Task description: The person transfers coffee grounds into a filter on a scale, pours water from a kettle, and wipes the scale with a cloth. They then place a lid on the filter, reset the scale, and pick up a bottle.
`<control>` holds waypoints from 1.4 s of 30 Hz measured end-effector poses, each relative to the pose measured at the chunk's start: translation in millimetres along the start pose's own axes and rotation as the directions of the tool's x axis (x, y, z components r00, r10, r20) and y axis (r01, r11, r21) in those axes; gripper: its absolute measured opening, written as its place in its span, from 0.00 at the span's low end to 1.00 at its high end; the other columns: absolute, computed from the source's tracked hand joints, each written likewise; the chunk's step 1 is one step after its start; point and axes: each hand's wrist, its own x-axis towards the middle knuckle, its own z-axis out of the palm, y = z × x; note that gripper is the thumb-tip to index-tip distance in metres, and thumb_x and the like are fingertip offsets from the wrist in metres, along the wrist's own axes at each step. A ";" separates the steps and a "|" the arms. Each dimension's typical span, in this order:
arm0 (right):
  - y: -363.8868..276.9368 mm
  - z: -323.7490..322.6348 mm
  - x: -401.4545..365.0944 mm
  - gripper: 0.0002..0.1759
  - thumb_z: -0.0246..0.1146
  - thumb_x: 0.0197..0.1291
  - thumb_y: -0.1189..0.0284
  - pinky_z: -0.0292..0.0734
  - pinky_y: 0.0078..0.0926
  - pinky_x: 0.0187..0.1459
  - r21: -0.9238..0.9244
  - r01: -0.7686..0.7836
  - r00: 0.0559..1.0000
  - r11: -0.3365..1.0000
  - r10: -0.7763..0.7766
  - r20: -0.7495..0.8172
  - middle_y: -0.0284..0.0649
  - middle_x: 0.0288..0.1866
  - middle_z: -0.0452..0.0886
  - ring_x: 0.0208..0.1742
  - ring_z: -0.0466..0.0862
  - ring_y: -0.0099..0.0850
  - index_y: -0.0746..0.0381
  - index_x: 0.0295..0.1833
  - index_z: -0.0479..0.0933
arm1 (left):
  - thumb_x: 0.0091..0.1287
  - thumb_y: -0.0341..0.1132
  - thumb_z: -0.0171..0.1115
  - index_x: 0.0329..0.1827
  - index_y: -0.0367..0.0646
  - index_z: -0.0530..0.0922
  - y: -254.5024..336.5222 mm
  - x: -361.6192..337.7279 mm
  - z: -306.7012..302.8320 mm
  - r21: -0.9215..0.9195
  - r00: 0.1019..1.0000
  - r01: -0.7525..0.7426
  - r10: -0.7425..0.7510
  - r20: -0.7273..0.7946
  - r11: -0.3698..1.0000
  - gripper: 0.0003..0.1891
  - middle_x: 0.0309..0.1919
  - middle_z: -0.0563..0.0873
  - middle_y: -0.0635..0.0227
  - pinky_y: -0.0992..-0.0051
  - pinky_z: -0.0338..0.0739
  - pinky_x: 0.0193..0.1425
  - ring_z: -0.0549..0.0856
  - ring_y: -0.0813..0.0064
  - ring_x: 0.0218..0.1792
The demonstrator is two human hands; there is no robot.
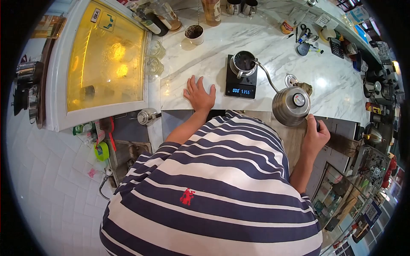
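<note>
With fingers spread, my left hand (199, 94) lies flat on the marble counter (188, 59) near its front edge. My right hand (316, 135) is wrapped round the dark handle of a steel gooseneck kettle (284, 106) that has a dial on its lid. The kettle's thin spout reaches up and left to the rim of a dripper (244, 62) with dark contents. Under the dripper is a black scale (233, 84) with lit blue digits. Whether water leaves the spout is too small to tell.
A yellow-lit glass-door cabinet (106, 55) stands at the left, with glasses (154, 66) beside it. A cup of dark grounds (194, 35) and bottles (156, 23) are at the back. Scissors, pens and a calculator (336, 48) lie at the back right.
</note>
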 end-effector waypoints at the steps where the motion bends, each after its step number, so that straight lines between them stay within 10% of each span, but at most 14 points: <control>1: -1.5 -1.6 -0.8 0.25 0.76 0.67 0.72 0.50 0.23 0.28 0.005 -0.009 1.000 1.000 0.009 0.005 0.19 0.23 0.62 0.28 0.60 0.13 0.63 0.22 0.69 | 0.67 0.55 0.71 0.74 0.50 0.77 0.1 0.0 0.0 0.003 1.000 0.001 -0.001 0.002 1.000 0.34 0.82 0.68 0.57 0.36 0.51 0.82 0.61 0.54 0.85; 42: 16.4 14.5 -14.9 0.22 0.74 0.68 0.72 0.53 0.23 0.29 0.084 -0.089 0.995 0.992 0.086 0.041 0.21 0.24 0.67 0.28 0.62 0.14 0.63 0.23 0.73 | 0.68 0.54 0.70 0.74 0.51 0.76 0.9 0.7 -1.7 -0.016 1.000 0.005 -0.004 0.022 1.000 0.34 0.82 0.68 0.56 0.37 0.50 0.82 0.61 0.54 0.85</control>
